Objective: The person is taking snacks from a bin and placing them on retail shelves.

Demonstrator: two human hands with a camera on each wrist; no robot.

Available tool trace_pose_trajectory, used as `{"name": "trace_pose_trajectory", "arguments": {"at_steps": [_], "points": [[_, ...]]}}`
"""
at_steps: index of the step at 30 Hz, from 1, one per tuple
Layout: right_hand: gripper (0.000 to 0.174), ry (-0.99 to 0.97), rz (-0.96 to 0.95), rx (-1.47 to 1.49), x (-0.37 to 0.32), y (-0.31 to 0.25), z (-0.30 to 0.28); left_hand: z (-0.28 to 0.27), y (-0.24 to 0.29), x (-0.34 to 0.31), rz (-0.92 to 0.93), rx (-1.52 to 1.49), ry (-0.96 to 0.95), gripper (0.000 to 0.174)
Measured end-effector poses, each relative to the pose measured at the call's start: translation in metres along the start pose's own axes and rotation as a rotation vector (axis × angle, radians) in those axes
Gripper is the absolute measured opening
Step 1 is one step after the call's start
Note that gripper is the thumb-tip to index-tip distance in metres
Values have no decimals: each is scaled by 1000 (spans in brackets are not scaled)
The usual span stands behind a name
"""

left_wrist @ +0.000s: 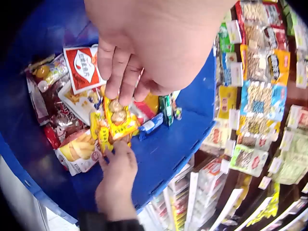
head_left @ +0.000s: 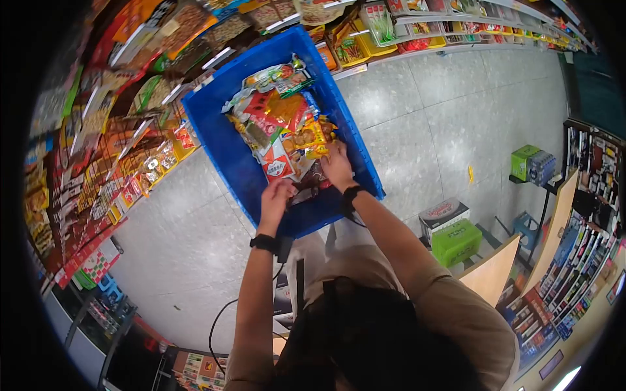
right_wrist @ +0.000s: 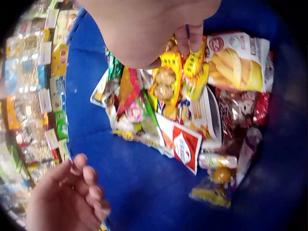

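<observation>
A deep blue plastic bin [head_left: 225, 130] holds a heap of snack packets. My right hand [head_left: 337, 168] reaches into its near right side, fingertips pinching a yellow snack packet [right_wrist: 195, 62] at the edge of the heap. Beside that lies another yellow packet with round brown pieces pictured on it [right_wrist: 164, 82]. My left hand [head_left: 276, 199] hovers over the near left part of the bin, its fingers loosely bent and nothing in them. Around the hands are a white-and-red packet [right_wrist: 183, 147], a packet picturing fries [right_wrist: 236, 62] and a dark red packet [head_left: 315, 179].
Shelves of bagged snacks [head_left: 156, 98] run along the left and far sides, close against the bin. Grey floor tiles [head_left: 450, 98] extend to the right. Green boxes [head_left: 456, 242] stand at the near right, by a wooden panel [head_left: 492, 270]. A black cable [head_left: 212, 332] hangs by the left arm.
</observation>
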State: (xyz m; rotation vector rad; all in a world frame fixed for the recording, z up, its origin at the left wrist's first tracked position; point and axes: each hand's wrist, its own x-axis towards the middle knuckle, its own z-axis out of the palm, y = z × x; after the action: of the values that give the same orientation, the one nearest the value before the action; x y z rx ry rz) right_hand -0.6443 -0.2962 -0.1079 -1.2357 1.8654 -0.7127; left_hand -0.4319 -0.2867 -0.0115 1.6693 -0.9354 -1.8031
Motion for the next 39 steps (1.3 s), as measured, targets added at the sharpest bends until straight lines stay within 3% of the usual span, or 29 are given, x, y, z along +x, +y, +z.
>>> {"name": "trace_pose_trajectory", "arguments": {"at_steps": [1, 5, 8, 11, 13, 16, 18, 20, 21, 22, 24, 27, 30, 31, 34, 35, 39], "points": [[29, -41, 38, 29, 18, 14, 0, 20, 6, 7, -82, 39, -5, 17], [24, -246, 320, 63, 49, 35, 17, 68, -16, 13, -118, -31, -71, 18], [22, -272, 224, 125, 55, 29, 17, 81, -19, 4, -183, -8, -73, 22], [21, -279, -25, 307, 46, 35, 28, 85, -15, -8, -291, -3, 12, 26], [23, -377, -18, 404, 34, 5, 9, 81, -23, -14, -338, -110, 83, 30], [23, -584, -50, 536, 6, -34, -18, 82, -6, -26, -389, -434, 226, 37], [24, -736, 14, 707, -20, -64, -45, 79, -16, -31, -381, -672, 181, 47], [24, -925, -67, 580, -46, -103, -88, 81, -22, -37, -366, -941, 134, 51], [25, -916, -371, 387, -56, -111, -105, 82, -27, -41, -287, -1060, 27, 51], [29, -957, -570, 239, -66, -114, -117, 84, -28, -49, -216, -1039, 70, 52], [26, -1053, -532, 126, -90, -127, -146, 90, -21, -73, -155, -1024, 103, 48], [23, -1260, -632, -40, -99, -119, -175, 97, -13, -111, -33, -956, 107, 37], [17, -1294, -625, -41, -90, -102, -195, 126, 10, -156, 143, -1032, 205, 32], [24, -1337, -430, -138, -88, -102, -202, 141, 22, -168, 257, -1018, 340, 34], [39, -1354, -192, 447, -101, -113, -238, 186, 47, -207, 400, -953, 520, 38], [53, -1441, -171, 451, -99, -110, -252, 202, 53, -221, 425, -991, 519, 40], [47, -1471, -93, 318, -120, -140, -336, 279, 60, -261, 504, -1091, 573, 33]]}}
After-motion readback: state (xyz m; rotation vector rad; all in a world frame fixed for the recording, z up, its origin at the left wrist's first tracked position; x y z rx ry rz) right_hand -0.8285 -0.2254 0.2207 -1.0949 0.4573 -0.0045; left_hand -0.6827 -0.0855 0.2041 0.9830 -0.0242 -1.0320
